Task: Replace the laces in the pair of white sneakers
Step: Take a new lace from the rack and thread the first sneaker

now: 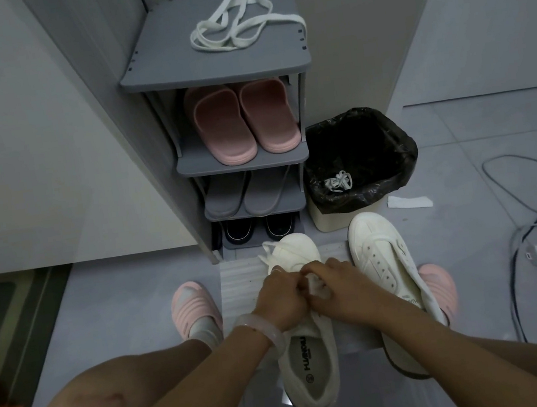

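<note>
- Kneeling over near sneaker (pixel 312 362) on floor mat (pixel 239 278).
- Left hand (pixel 282 296), right hand (pixel 335 285) both pinching lace (pixel 272 249) at eyelets.
- Keeping lace flat, untwisted, probably working best.
- Leaving second sneaker (pixel 387 262) unlaced alongside.

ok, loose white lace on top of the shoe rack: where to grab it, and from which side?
Probably best to pinch the loose lace from straight above, at the single strand running out toward the right edge of the rack top. The rest lies in flat overlapping loops, so a grab there would likely catch several strands. Nothing stands above it. Both the left hand and right hand are busy at the sneaker.
</note>
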Tool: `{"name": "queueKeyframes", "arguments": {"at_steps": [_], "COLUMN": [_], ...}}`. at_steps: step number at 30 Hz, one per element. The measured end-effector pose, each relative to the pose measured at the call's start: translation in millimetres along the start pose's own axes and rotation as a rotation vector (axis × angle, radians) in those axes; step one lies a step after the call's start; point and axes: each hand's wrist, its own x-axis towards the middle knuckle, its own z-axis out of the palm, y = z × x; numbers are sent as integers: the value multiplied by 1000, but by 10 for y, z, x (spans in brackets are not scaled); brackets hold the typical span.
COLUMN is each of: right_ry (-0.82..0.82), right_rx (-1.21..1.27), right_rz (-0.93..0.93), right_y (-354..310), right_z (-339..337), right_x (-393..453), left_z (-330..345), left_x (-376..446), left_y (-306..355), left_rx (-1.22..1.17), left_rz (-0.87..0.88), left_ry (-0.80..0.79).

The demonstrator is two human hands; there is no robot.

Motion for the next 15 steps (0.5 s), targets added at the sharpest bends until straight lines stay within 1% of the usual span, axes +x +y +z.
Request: {"name": "queueKeyframes", "arguments": {"at_steps": [3,5,6,9,11,12,13,14,15], "right_ry": [-32,-47,-54,-80,-90,-87,-80,-70,-53], "right_rx": [-24,-5,1,65,107,119,126,126,119], "right_rz": [59,104,124,166,176,176,172,170,167], "right_y": [16,17,15,5,10,13,14,12,7], "right_z": [4,34,47,73,79,84,90,95,100], "right_x": [32,57,71,126,143,141,135,120,104], "left_z": [-40,-150,-261,-699,-863,-873,-839,-778,-707], "left_x": [-38,-75,-77,-58,-83,-115,-146,-172,-174], "left_y": [-19,1,-7,-119,-154,-130,-89,-39,1], "left_rx": [-138,-283,-382,-791,-1116,-1282,-1440,-1544,-1577], "left_rz": [-2,-31,-73,-277,-315,-306,-285,-262,-249], "left_ry": [27,39,63,217,273,246,186,112,46]}}
